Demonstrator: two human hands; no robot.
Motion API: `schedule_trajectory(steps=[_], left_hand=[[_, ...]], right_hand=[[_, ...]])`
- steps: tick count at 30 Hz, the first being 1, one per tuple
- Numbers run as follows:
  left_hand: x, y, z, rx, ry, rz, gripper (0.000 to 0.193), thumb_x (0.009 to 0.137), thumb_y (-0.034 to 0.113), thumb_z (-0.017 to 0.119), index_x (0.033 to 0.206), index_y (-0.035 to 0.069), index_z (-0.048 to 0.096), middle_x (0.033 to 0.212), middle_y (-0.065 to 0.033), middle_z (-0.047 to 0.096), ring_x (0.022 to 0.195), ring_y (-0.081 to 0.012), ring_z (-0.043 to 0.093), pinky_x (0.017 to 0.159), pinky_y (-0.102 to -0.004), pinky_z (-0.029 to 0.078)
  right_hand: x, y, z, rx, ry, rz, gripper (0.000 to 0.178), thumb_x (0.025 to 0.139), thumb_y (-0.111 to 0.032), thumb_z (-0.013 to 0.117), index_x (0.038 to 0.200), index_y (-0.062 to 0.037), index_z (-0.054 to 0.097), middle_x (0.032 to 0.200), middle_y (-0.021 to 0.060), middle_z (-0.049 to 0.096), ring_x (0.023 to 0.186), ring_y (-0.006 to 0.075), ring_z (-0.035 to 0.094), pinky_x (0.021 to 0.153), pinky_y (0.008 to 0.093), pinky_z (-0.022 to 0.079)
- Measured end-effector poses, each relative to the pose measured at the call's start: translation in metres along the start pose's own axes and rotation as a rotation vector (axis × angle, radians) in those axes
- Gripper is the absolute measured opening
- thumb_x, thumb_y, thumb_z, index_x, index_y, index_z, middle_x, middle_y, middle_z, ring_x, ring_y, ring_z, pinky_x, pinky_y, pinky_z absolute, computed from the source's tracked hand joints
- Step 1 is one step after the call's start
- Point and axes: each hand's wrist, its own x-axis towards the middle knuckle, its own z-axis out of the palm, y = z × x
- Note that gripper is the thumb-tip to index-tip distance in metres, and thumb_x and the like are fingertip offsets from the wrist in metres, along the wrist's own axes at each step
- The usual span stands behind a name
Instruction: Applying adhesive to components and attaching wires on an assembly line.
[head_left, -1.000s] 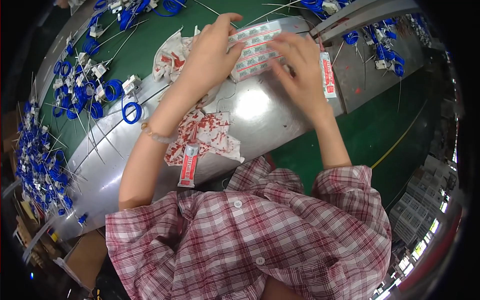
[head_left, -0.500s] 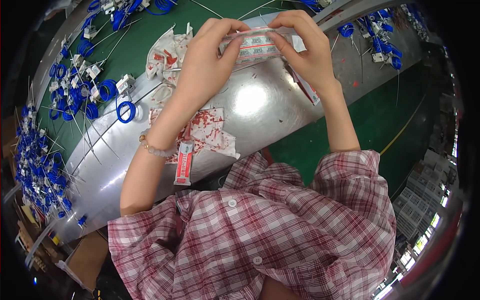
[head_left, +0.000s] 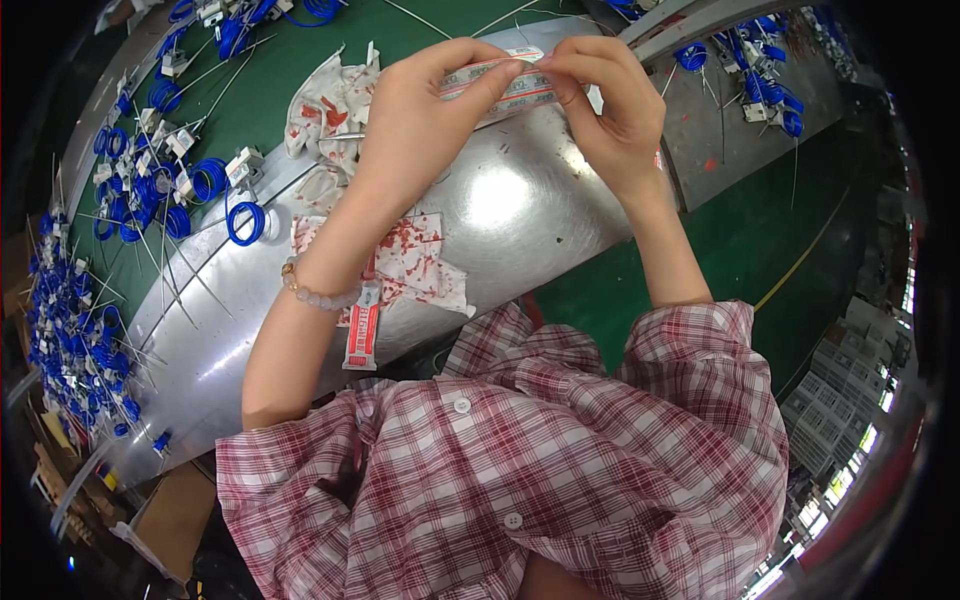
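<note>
In front of me both hands hold a whitish printed strip with red lines [head_left: 510,100], raised over the far part of the metal worktop. My left hand [head_left: 425,115] grips its left part, thumb across the front. My right hand [head_left: 615,125] has thumb and forefinger pinched at its upper edge, right beside the left fingertips. A small white rounded end [head_left: 524,53] stands up between the fingertips; I cannot tell whether it is part of the strip. My fingers hide both ends of the strip.
On the metal worktop [head_left: 500,255] lie a red-stained white cloth [head_left: 440,260], a red-and-white tube [head_left: 361,335] and another crumpled stained cloth [head_left: 330,105]. Blue coiled wires with white blocks [head_left: 160,185] and thin metal rods crowd the left; more coils [head_left: 765,95] lie at far right.
My right fingers have moved in from the strip's right side to meet the left fingertips. The strip has tilted, showing less of its face, and the white rounded end has come into view.
</note>
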Motion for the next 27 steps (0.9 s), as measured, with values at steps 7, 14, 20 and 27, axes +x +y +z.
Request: schedule_trajectory(steps=[7, 14, 20, 27], left_hand=[[-0.002, 0.002, 0.002, -0.079, -0.015, -0.168, 0.023, 0.083, 0.022, 0.064, 0.087, 0.0, 0.065, 0.068, -0.0015, 0.06, 0.065, -0.0052, 0.051, 0.059, -0.0218, 0.042], [-0.003, -0.003, 0.003, -0.057, -0.047, -0.178, 0.021, 0.086, 0.023, 0.06, 0.088, 0.002, 0.065, 0.078, 0.003, 0.06, 0.072, -0.0023, 0.05, 0.062, -0.0169, 0.04], [0.005, -0.015, 0.004, -0.198, 0.054, -0.335, 0.026, 0.083, 0.024, 0.059, 0.09, 0.0, 0.064, 0.068, -0.0064, 0.061, 0.06, -0.0103, 0.055, 0.058, -0.025, 0.045], [-0.005, 0.017, -0.059, 0.369, 0.153, 0.007, 0.027, 0.089, 0.022, 0.055, 0.106, 0.002, 0.058, 0.096, -0.0074, 0.063, 0.088, -0.0113, 0.057, 0.076, -0.0233, 0.045]], right_hand=[[-0.002, 0.0, 0.002, -0.084, 0.005, -0.081, 0.021, 0.073, 0.009, 0.064, 0.092, -0.0012, 0.063, 0.093, 0.0098, 0.058, 0.079, 0.0156, 0.059, 0.063, 0.0232, 0.051], [0.0, -0.001, 0.001, -0.168, 0.024, -0.1, 0.019, 0.073, 0.003, 0.067, 0.09, -0.0028, 0.063, 0.105, 0.0095, 0.057, 0.091, 0.0196, 0.057, 0.069, 0.0264, 0.05], [-0.004, -0.007, -0.001, -0.188, 0.058, -0.039, 0.013, 0.076, 0.004, 0.065, 0.088, -0.0004, 0.062, 0.106, 0.0096, 0.056, 0.098, 0.0186, 0.056, 0.08, 0.0264, 0.046], [-0.007, -0.032, -0.007, 0.48, 0.312, 0.36, 0.015, 0.087, 0.0, 0.053, 0.1, 0.0025, 0.06, 0.114, 0.0105, 0.054, 0.107, 0.0192, 0.052, 0.092, 0.0308, 0.042]])
